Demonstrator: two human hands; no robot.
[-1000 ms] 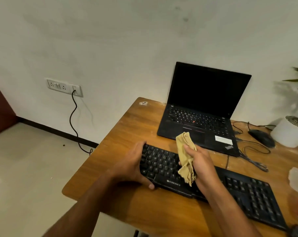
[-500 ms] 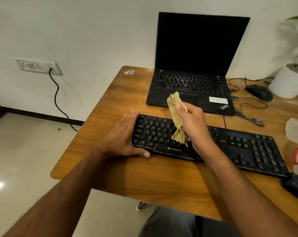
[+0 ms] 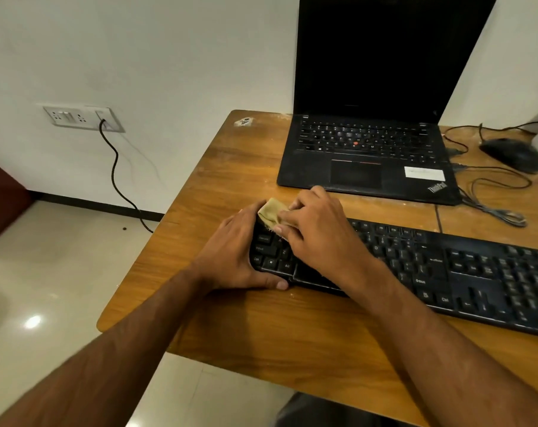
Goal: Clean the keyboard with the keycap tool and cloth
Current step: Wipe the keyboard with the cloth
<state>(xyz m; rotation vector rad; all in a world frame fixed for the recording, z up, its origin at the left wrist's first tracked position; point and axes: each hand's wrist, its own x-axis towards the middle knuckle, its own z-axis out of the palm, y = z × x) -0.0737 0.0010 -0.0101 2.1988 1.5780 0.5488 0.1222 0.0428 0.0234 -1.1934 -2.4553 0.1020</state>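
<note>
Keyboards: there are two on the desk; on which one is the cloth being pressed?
The separate keyboard nearest the person, not the laptop one. The right hand presses the cloth on its left end; the left hand holds that end.

dim warm light | glare spot on floor (image 3: 32, 322) | wide-angle edge warp | slightly soft

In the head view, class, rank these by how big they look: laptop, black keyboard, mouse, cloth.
1. laptop
2. black keyboard, cut off at the right edge, so larger than shown
3. mouse
4. cloth, mostly hidden under the hands, so unsure against the mouse
</note>
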